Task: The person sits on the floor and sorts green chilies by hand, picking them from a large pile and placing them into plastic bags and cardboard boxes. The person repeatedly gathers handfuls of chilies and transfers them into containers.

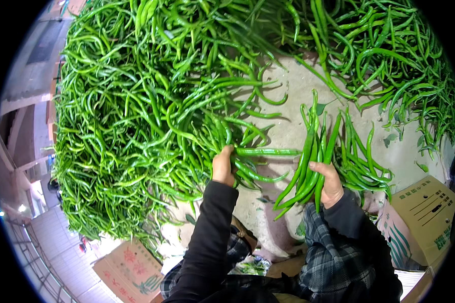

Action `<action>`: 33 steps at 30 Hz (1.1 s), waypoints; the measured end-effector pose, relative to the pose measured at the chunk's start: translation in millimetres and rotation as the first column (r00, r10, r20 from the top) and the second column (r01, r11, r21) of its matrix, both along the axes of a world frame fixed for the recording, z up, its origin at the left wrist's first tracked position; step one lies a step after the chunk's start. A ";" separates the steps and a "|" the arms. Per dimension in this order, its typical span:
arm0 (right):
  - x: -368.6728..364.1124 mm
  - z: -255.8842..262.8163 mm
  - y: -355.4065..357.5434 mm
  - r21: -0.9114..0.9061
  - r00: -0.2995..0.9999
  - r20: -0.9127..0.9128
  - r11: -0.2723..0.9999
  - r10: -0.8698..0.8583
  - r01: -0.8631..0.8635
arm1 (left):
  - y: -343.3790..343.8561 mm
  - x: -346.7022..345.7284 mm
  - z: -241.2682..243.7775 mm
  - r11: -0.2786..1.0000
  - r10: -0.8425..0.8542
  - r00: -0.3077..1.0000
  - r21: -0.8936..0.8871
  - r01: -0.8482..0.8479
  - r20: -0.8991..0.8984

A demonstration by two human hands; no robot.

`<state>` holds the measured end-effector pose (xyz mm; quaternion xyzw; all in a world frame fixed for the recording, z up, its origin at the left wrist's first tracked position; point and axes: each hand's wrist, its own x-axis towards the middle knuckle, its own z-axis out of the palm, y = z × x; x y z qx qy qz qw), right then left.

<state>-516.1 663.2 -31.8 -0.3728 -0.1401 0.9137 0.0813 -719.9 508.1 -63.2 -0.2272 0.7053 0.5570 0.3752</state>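
My left hand (pixel 223 166) is closed round a green chili pepper (pixel 267 152) at the edge of the large heap of long green chili peppers (pixel 136 113). That pepper points right, its far end close to the bunch in my other hand. Held in my right hand (pixel 328 183) is a bunch of long green chili peppers (pixel 311 166), with the thumb across them. Just right of this hand, a smaller group of green chili peppers (pixel 358 163) lies on the pale floor (pixel 295 87).
More green chili peppers (pixel 398 60) are heaped at the upper right. A printed cardboard box (pixel 424 216) stands at the lower right, another cardboard box (pixel 131 270) at the lower left. Loose leaves (pixel 392 140) lie on the floor.
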 end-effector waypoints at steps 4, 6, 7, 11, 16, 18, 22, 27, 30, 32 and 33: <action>-0.6 -1.6 -18.8 -0.050 0.999 -0.016 0.997 0.052 -0.052 | -88.2 28.1 19.0 0.918 -0.253 0.967 -0.321 0.233 -0.021; -0.7 1.2 -25.6 -0.045 0.997 -0.022 0.996 0.070 -0.071 | -124.5 31.4 16.9 0.898 -0.292 0.953 -0.365 0.245 -0.078; 0.8 3.0 -26.5 -0.030 0.997 -0.022 0.997 0.072 -0.072 | -129.9 37.2 22.2 0.919 -0.259 0.954 -0.341 0.196 -0.149; 16.1 2.1 -14.5 -0.039 0.997 -0.064 0.999 0.031 -0.033 | -125.9 58.7 40.9 0.907 -0.369 0.892 -0.313 0.283 -0.260; 21.5 11.7 -12.4 -0.075 0.999 -0.045 0.997 -0.017 0.013 | -127.7 75.9 18.0 0.522 -0.853 0.320 -0.700 0.488 -0.413; 27.6 9.6 -6.6 -0.070 0.999 -0.012 0.996 -0.047 0.046 | -84.8 83.9 15.7 0.322 -0.946 0.149 -0.790 0.521 -0.288; 29.2 12.2 -13.2 -0.189 0.999 -0.021 0.982 -0.026 0.022 | -30.2 103.7 -35.5 -0.034 -0.994 -0.106 -0.951 0.306 0.002; 3.7 45.9 -38.7 0.238 0.971 -0.069 0.949 0.230 -0.208 | -49.8 88.6 -79.9 0.363 -0.927 0.328 -0.666 0.652 -0.184; 9.4 95.9 -9.7 0.670 0.895 -0.062 0.683 0.442 -0.291 | -33.9 81.1 -17.5 0.432 -0.814 0.156 -0.404 0.806 -0.560; 12.5 131.8 19.2 0.840 0.846 0.310 0.293 0.433 -0.457 | -30.9 75.7 41.4 0.713 -0.694 0.619 -0.227 0.664 -0.368; 10.7 135.2 30.0 0.788 0.768 0.514 0.143 0.382 -0.598 | -40.5 73.1 66.0 0.885 -0.430 0.842 0.034 0.465 -0.324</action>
